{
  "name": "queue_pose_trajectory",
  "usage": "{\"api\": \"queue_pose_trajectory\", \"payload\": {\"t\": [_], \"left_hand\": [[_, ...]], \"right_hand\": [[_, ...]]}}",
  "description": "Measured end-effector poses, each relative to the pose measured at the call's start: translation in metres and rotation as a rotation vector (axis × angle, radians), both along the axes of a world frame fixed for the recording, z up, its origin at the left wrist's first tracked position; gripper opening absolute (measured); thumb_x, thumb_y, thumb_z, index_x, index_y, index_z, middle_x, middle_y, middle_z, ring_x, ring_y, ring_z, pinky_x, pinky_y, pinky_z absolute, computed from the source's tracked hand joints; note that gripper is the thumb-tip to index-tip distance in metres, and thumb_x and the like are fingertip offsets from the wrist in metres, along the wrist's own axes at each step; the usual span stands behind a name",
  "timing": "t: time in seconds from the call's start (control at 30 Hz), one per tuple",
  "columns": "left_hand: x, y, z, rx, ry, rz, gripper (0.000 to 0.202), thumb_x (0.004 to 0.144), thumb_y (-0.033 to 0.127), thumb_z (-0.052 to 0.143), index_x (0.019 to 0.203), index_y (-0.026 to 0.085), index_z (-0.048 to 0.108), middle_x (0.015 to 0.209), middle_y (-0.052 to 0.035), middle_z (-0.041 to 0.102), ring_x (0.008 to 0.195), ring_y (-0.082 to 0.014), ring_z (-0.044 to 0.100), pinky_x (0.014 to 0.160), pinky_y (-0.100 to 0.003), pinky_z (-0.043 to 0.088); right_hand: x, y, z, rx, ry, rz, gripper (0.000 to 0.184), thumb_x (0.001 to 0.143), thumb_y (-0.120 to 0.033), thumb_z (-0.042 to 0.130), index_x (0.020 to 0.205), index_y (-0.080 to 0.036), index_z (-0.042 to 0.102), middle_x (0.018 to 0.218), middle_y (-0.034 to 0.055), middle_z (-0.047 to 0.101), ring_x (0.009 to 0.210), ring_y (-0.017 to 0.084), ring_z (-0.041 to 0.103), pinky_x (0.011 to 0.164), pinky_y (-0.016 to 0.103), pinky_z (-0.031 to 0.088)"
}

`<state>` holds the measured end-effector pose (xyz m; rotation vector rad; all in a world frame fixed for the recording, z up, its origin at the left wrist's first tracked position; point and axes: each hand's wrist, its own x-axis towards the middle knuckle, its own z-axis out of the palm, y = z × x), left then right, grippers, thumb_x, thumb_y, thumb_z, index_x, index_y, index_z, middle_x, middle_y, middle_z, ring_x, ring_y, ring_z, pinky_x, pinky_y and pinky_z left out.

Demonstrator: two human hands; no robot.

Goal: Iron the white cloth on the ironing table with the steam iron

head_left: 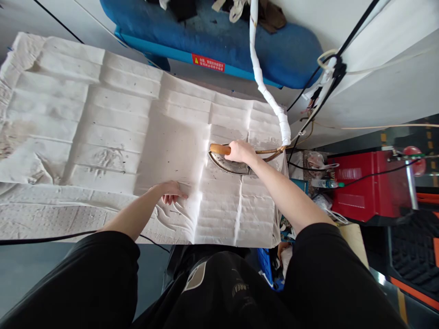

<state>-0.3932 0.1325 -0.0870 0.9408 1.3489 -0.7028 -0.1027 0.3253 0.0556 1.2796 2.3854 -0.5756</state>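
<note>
A creased white cloth (174,141) with fold lines covers the long table. My right hand (239,151) is closed around the tan handle of a steam iron (229,165), whose soleplate lies on the cloth at the right part of the table. From the iron's rear a hose wrapped in white (262,80) runs upward. Close to the front edge, my left hand (172,191) has its fingers curled in on the cloth, which bunches into wrinkles just below it. Its fingertips are partly hidden.
Behind the table stands a blue padded board (212,41) with dark and pale cloth pieces on top. Black cables (338,68) hang at the right. A red machine (363,187) and a plastic bottle (324,183) are beyond the table's right end.
</note>
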Motion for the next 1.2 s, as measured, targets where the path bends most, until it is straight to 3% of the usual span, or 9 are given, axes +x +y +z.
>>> {"api": "queue_pose_trajectory", "payload": {"t": [0.13, 0.23, 0.3, 0.4, 0.63, 0.8, 0.93, 1.07, 1.2], "left_hand": [[-0.002, -0.001, -0.006, 0.018, 0.006, -0.020, 0.062, 0.065, 0.074, 0.075, 0.054, 0.014, 0.068, 0.066, -0.0206, 0.072, 0.051, -0.0248, 0.066, 0.049, -0.032, 0.054], [-0.004, -0.001, -0.008, 0.025, 0.012, -0.019, 0.062, 0.064, 0.074, 0.075, 0.051, 0.015, 0.066, 0.064, -0.0210, 0.071, 0.049, -0.0249, 0.064, 0.048, -0.032, 0.054], [-0.004, -0.001, -0.008, 0.025, 0.016, -0.012, 0.061, 0.064, 0.073, 0.076, 0.050, 0.015, 0.065, 0.063, -0.0214, 0.071, 0.047, -0.0248, 0.064, 0.047, -0.033, 0.054], [-0.004, -0.002, -0.007, 0.035, 0.017, -0.001, 0.061, 0.065, 0.072, 0.076, 0.049, 0.015, 0.065, 0.064, -0.0209, 0.071, 0.048, -0.0255, 0.064, 0.049, -0.034, 0.055], [0.001, 0.002, 0.003, 0.030, 0.029, -0.012, 0.056, 0.069, 0.065, 0.072, 0.047, 0.014, 0.064, 0.060, -0.0202, 0.069, 0.046, -0.0242, 0.062, 0.046, -0.033, 0.052], [0.005, 0.004, 0.007, 0.020, 0.015, 0.018, 0.047, 0.063, 0.058, 0.073, 0.045, 0.016, 0.061, 0.058, -0.0175, 0.067, 0.046, -0.0257, 0.061, 0.040, -0.032, 0.048], [0.001, 0.002, 0.003, 0.021, -0.013, 0.068, 0.046, 0.060, 0.059, 0.073, 0.041, 0.019, 0.059, 0.056, -0.0168, 0.066, 0.045, -0.0269, 0.061, 0.038, -0.034, 0.046], [-0.003, -0.002, -0.005, 0.014, -0.018, 0.105, 0.048, 0.062, 0.058, 0.072, 0.039, 0.018, 0.059, 0.055, -0.0183, 0.066, 0.043, -0.0269, 0.060, 0.039, -0.034, 0.046], [-0.006, -0.007, -0.013, 0.101, -0.019, 0.181, 0.046, 0.057, 0.054, 0.079, 0.039, 0.018, 0.058, 0.049, -0.0187, 0.062, 0.041, -0.0325, 0.061, 0.040, -0.040, 0.049]], "right_hand": [[0.002, -0.009, 0.006, 0.103, 0.099, 0.038, 0.049, 0.088, -0.042, 0.062, 0.132, -0.020, 0.066, 0.139, 0.0148, 0.063, 0.098, 0.028, 0.071, 0.077, 0.036, 0.054], [0.004, -0.018, 0.013, 0.266, 0.094, 0.032, 0.065, 0.087, -0.039, 0.066, 0.148, -0.018, 0.053, 0.156, 0.0206, 0.046, 0.117, 0.034, 0.064, 0.086, 0.042, 0.055], [0.007, -0.020, 0.016, 0.249, 0.058, -0.003, 0.058, 0.090, -0.041, 0.063, 0.143, -0.018, 0.057, 0.146, 0.0210, 0.057, 0.119, 0.037, 0.063, 0.090, 0.045, 0.054], [0.011, -0.016, 0.016, 0.038, 0.021, -0.114, 0.048, 0.091, -0.051, 0.061, 0.128, -0.021, 0.068, 0.118, 0.0149, 0.074, 0.106, 0.034, 0.070, 0.086, 0.042, 0.054], [0.011, 0.006, 0.030, -0.106, 0.003, -0.074, 0.040, 0.085, -0.044, 0.063, 0.119, -0.026, 0.073, 0.113, 0.0093, 0.078, 0.098, 0.031, 0.074, 0.075, 0.034, 0.053], [0.052, 0.057, 0.067, -0.029, -0.040, -0.081, 0.044, 0.086, -0.051, 0.062, 0.122, -0.028, 0.074, 0.111, 0.0062, 0.080, 0.097, 0.029, 0.075, 0.075, 0.032, 0.053], [0.090, 0.121, 0.082, 0.128, -0.056, -0.080, 0.067, 0.086, -0.050, 0.063, 0.150, -0.031, 0.057, 0.135, 0.0065, 0.072, 0.117, 0.032, 0.070, 0.090, 0.038, 0.055], [0.109, 0.177, 0.070, 0.234, -0.128, -0.092, 0.089, 0.087, -0.052, 0.064, 0.165, -0.020, 0.035, 0.143, 0.0173, 0.066, 0.125, 0.038, 0.066, 0.099, 0.046, 0.053], [0.123, 0.221, 0.039, 0.207, -0.143, -0.140, 0.102, 0.086, -0.053, 0.068, 0.168, -0.012, 0.023, 0.144, 0.0245, 0.063, 0.130, 0.039, 0.064, 0.103, 0.045, 0.051]]}}
